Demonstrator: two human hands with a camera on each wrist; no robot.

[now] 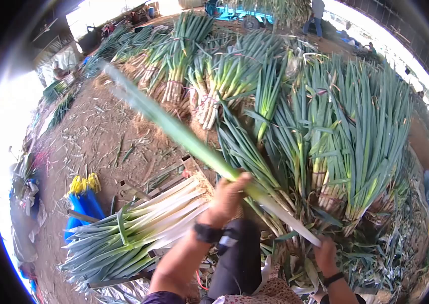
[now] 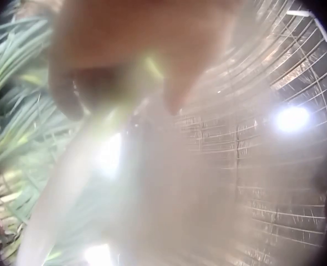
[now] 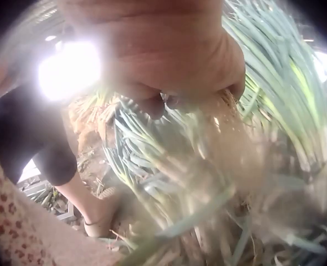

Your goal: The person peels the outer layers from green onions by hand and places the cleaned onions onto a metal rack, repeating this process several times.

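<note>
A long green onion (image 1: 194, 144) slants across the head view, its leafy end blurred at upper left and its white stalk toward lower right. My left hand (image 1: 227, 200) grips it around the middle, where green turns pale. In the left wrist view the white stalk (image 2: 58, 188) runs down from the fingers. At the root end, my right hand (image 1: 327, 257) has its fingers curled; brownish root strands (image 3: 228, 100) show beneath it in the right wrist view. Beside my left forearm lies a bundle of green onions (image 1: 138, 218), white ends toward my knee.
Large bunches of green onions (image 1: 356, 137) stand ahead and to the right. Leaf scraps (image 1: 376, 263) pile up at lower right. A blue bundle with yellow tops (image 1: 85, 197) lies left of the onion bundle. Scraps litter the dirt floor (image 1: 93, 131).
</note>
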